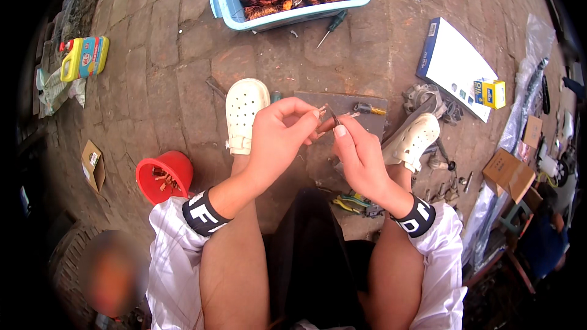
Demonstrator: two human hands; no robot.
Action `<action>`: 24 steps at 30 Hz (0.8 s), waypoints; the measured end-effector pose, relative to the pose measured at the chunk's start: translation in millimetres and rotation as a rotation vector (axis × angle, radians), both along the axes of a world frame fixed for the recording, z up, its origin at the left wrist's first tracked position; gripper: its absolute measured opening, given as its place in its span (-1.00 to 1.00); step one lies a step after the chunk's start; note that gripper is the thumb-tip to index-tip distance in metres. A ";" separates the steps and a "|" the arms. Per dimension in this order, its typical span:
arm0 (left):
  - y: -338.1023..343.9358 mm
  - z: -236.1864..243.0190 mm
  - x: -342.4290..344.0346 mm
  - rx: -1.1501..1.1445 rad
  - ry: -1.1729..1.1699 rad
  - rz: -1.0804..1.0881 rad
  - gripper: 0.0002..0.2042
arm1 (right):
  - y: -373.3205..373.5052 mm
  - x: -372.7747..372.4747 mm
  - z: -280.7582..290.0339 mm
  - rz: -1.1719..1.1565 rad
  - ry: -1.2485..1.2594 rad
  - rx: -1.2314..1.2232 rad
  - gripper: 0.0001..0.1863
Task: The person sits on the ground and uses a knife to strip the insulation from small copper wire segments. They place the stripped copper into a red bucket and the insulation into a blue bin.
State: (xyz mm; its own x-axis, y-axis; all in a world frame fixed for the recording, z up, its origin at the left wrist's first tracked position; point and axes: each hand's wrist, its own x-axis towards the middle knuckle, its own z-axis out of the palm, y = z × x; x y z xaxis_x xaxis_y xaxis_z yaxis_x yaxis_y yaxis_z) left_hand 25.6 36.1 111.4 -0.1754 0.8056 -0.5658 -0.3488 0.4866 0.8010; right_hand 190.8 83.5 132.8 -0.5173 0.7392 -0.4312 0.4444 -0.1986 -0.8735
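Note:
My left hand is closed, thumb and forefinger pinching a small copper-coloured piece. Right beside it, my right hand is closed around a thin, dark, pointed tool; its exact kind is too small to tell. The tool's tip reaches up to the copper-coloured piece. Both hands are raised between my knees, over a flat dark metal plate on the ground. A short tool with a black and yellow handle lies on that plate.
Ahead stands a blue tub of copper wire coils, a screwdriver before it. A red bucket with copper scraps is at left, beyond it a yellow jug. Pliers, a white box and cartons lie right.

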 end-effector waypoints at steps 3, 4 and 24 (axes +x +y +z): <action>1.8 3.8 0.3 -0.014 -0.043 0.026 -0.90 | 1.7 1.6 -3.7 -0.057 0.055 0.124 -0.77; 2.2 5.7 0.5 -0.022 -0.056 0.032 -0.90 | 2.3 1.4 -4.2 -0.077 0.072 0.158 -0.79; 2.6 8.9 4.0 -0.045 -0.112 0.068 -0.93 | -5.2 -3.8 -7.3 0.109 -0.116 0.399 -0.88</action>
